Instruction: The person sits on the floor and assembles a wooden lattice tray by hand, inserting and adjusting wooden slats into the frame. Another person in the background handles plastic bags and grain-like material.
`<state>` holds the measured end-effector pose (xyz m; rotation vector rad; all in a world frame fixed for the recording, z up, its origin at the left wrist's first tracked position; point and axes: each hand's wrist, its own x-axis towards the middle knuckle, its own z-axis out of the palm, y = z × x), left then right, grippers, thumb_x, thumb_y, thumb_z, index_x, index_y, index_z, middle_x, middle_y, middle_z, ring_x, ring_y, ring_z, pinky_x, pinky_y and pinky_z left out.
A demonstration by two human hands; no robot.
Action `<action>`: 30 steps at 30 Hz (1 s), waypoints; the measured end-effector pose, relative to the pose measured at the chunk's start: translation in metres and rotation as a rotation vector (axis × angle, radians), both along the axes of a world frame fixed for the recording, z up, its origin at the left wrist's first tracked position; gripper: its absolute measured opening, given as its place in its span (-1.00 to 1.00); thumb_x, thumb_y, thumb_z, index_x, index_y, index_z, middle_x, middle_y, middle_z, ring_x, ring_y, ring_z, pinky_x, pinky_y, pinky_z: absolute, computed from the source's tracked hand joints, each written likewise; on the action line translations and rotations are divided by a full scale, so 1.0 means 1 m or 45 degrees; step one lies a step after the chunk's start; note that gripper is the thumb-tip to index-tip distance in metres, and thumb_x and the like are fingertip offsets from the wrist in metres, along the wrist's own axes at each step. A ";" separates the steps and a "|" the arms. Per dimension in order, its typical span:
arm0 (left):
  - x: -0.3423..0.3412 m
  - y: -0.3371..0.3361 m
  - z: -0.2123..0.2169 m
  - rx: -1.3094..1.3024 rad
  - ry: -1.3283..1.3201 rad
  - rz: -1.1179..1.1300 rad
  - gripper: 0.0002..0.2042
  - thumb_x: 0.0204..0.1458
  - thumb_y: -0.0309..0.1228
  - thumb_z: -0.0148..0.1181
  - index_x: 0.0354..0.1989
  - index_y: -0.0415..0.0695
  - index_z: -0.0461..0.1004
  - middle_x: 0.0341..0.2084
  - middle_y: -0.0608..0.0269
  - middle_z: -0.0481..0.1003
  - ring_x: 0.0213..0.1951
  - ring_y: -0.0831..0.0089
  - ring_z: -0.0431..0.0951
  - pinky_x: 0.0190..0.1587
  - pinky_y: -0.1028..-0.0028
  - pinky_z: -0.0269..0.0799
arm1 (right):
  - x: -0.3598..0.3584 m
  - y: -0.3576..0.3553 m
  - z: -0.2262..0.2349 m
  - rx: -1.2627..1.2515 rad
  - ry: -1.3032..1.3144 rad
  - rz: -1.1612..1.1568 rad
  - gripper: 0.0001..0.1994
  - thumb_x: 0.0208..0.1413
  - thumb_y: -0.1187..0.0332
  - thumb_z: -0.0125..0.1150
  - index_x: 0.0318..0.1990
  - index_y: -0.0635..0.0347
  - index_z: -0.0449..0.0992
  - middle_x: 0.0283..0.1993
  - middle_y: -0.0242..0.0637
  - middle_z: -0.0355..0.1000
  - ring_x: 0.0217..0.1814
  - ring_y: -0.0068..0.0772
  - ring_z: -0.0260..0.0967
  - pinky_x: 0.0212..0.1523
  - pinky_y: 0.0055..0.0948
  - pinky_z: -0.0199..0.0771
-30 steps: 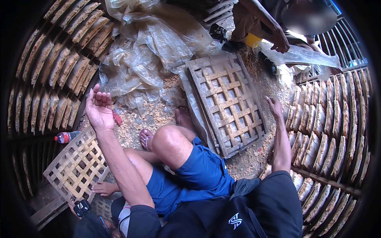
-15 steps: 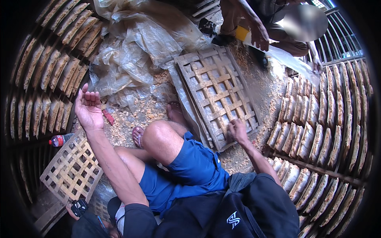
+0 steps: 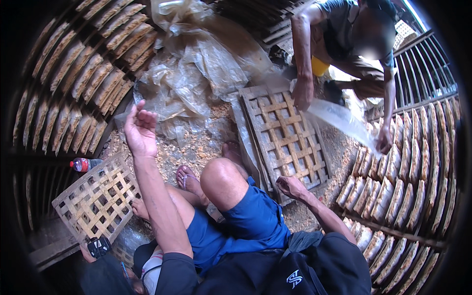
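My left hand (image 3: 141, 132) is raised in front of the plastic sheeting, palm turned up. Its fingers are apart and slightly curled, and nothing shows in them. Near the lower edge of a woven bamboo lattice tray (image 3: 282, 129), my right hand (image 3: 291, 187) has its fingers curled in. Whether it pinches anything there is hidden. The tray lies on top of another flat frame, to the right of my bent knee. At its far right corner, a co-worker's hand (image 3: 303, 92) grips one end of a clear plastic sheet (image 3: 339, 118), while the other hand (image 3: 384, 140) holds the opposite end.
Crumpled plastic sheeting (image 3: 191, 73) lies beyond my feet. Racks of crumb-coated slabs stand left (image 3: 88, 76) and right (image 3: 386, 199). A second lattice tray (image 3: 98, 199) and a red-capped bottle (image 3: 84, 164) are at the left, near another person's hand (image 3: 87, 251). Crumbs litter the floor (image 3: 327, 132).
The view has shifted. The co-worker leans in farther, and the plastic sheet now stretches between that person's hands. My left hand stays raised; my right hand remains by the tray's lower edge.
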<state>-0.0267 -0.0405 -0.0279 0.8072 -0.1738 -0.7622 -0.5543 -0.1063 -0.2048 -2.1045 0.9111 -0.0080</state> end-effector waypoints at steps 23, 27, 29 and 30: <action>-0.038 -0.022 0.028 1.046 -1.397 0.050 -0.78 0.23 -0.28 0.17 -0.39 -0.15 0.51 -0.49 0.23 0.54 -0.42 0.41 0.52 -0.29 0.34 0.40 | 0.272 -0.401 0.199 0.381 -1.049 -0.402 -0.73 0.36 0.22 0.17 -0.03 0.27 0.56 -0.22 -0.33 0.52 -0.22 -0.47 0.49 -0.22 -0.43 0.56; -0.038 -0.029 0.039 1.145 -1.546 -0.373 -0.78 0.18 -0.38 0.22 -0.11 -0.26 0.59 -0.24 -0.01 0.64 -0.21 0.19 0.65 -0.08 0.22 0.49 | 0.287 -0.529 0.266 -0.020 -1.177 -0.573 -0.74 0.26 0.27 0.20 -0.05 0.26 0.59 -0.22 -0.32 0.53 -0.15 -0.49 0.48 -0.14 -0.41 0.54; -0.034 -0.040 0.032 1.134 -1.515 -0.625 -0.71 0.17 -0.35 0.23 0.00 -0.25 0.57 -0.22 -0.04 0.64 -0.16 0.12 0.66 -0.03 0.19 0.50 | 0.275 -0.589 0.304 -0.610 -0.733 -0.917 -0.70 0.22 0.20 0.18 -0.03 0.16 0.64 -0.23 -0.23 0.58 -0.13 -0.39 0.54 -0.06 -0.37 0.57; -0.027 -0.042 0.032 1.202 -1.486 -0.722 -0.67 0.17 -0.34 0.24 0.05 -0.25 0.56 -0.21 -0.05 0.64 -0.15 0.08 0.66 -0.01 0.18 0.50 | 0.299 -0.576 0.318 -0.964 -0.504 -0.954 -0.69 0.20 0.23 0.16 0.01 0.13 0.64 -0.18 -0.13 0.61 -0.05 -0.20 0.59 0.04 -0.25 0.56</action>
